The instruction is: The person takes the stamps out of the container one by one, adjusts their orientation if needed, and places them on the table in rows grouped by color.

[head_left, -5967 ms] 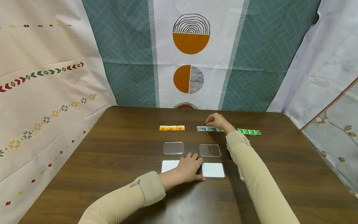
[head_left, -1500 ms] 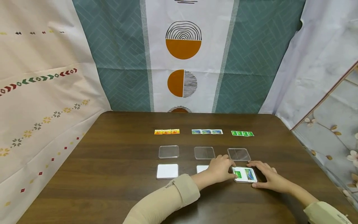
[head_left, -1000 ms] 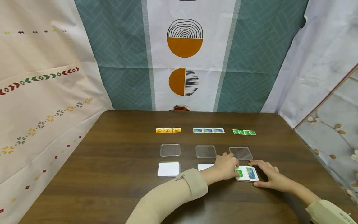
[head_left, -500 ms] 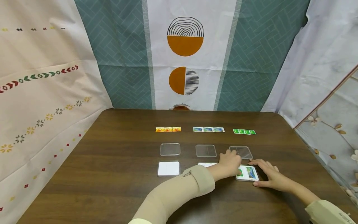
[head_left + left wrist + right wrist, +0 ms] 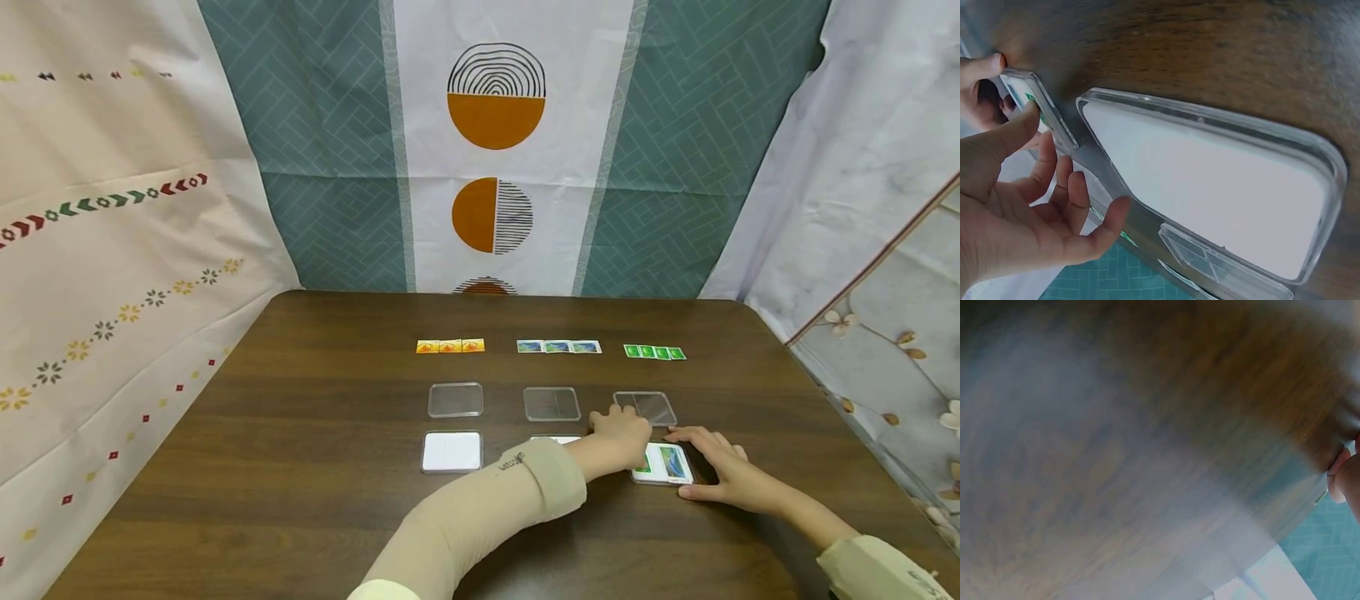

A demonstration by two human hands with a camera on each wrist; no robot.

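At the table's right front, a shallow clear case (image 5: 686,479) with a white insert bears a blue-green picture stamp (image 5: 672,462) and a small green stamp (image 5: 1030,98). My left hand (image 5: 621,437) reaches over its left side. In the left wrist view, the left thumb's tip presses at the green stamp while the other fingers curve loosely, holding nothing. My right hand (image 5: 727,475) holds the case at its right end, thumb at the near corner and fingers at the far one. The right wrist view is mostly blurred table, with fingertips (image 5: 1338,475) at the edge.
Two more white-filled cases stand leftward, the left one (image 5: 452,452) plain and the middle one (image 5: 553,439) partly behind my left arm. Clear lids (image 5: 456,400) lie in a row behind. Farther back are orange stamps (image 5: 450,346), blue stamps (image 5: 558,347) and several green stamps (image 5: 655,352).
Six seconds ago my right hand was at the blue stamps and my left by the middle case. Both then came to the right case; lately my left hand edged right over the green stamp.
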